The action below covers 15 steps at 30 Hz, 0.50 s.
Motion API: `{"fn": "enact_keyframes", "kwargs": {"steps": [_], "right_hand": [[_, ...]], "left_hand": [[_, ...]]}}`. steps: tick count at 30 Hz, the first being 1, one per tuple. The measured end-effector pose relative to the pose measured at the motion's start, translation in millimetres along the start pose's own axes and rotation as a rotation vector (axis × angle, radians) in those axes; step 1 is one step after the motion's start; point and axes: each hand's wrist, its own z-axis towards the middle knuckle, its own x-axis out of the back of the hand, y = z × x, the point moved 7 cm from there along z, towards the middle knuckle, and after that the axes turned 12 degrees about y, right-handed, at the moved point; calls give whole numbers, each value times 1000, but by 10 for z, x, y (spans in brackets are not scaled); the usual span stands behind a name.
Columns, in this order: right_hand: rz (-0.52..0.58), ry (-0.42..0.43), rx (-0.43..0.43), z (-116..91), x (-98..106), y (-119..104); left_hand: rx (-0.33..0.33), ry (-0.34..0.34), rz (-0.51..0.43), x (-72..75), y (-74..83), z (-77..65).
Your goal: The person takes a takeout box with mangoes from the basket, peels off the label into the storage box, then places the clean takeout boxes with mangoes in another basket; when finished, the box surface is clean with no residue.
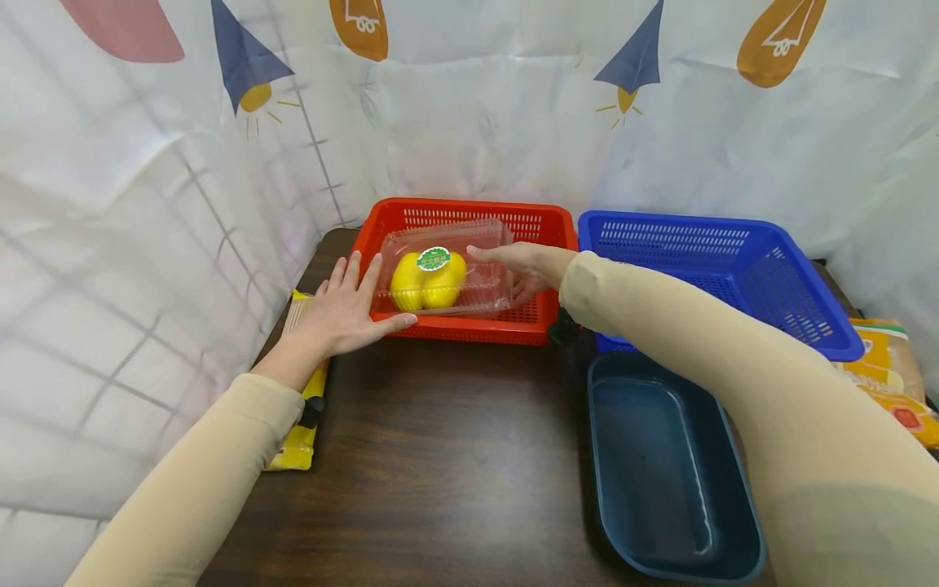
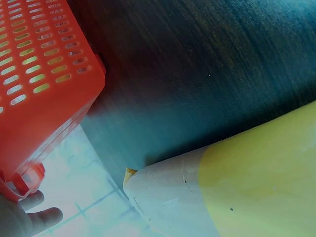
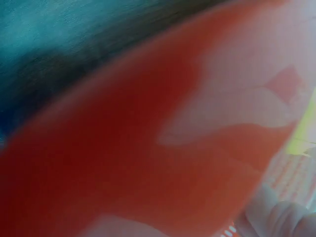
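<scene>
A clear plastic box (image 1: 480,285) with rounded yellow produce (image 1: 428,285) and a green-and-white label (image 1: 434,258) sits tilted in the red basket (image 1: 455,328). My right hand (image 1: 531,262) grips its right end, thumb over the top and the other fingers lower at the side. My left hand (image 1: 339,314) lies against the basket's left front corner with its fingers spread straight. The left wrist view catches two of that hand's fingertips beside the slotted basket wall. Blurred red and glare fill most of the right wrist view, with curled fingers (image 3: 284,219) low at the right.
Right of the red basket stands a blue basket (image 1: 770,310), partly behind my right arm. A dark blue tub (image 1: 653,465) is in front of it. Yellow packaging (image 1: 297,444) lies under my left forearm. Orange bags (image 1: 891,367) sit at the far right. Patterned curtains close the back.
</scene>
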Motion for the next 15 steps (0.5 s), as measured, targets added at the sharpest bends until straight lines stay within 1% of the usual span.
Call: {"fn": "enact_keyframes", "kwargs": {"steps": [3, 11, 15], "right_hand": [[30, 10, 9, -5, -14, -18], [-28, 37, 47, -12, 1, -42], [-15, 52, 61, 12, 8, -25]], "left_hand": [[1, 0, 3, -2, 0, 0], [7, 0, -1, 6, -1, -3], [6, 1, -3, 5, 0, -1]]}}
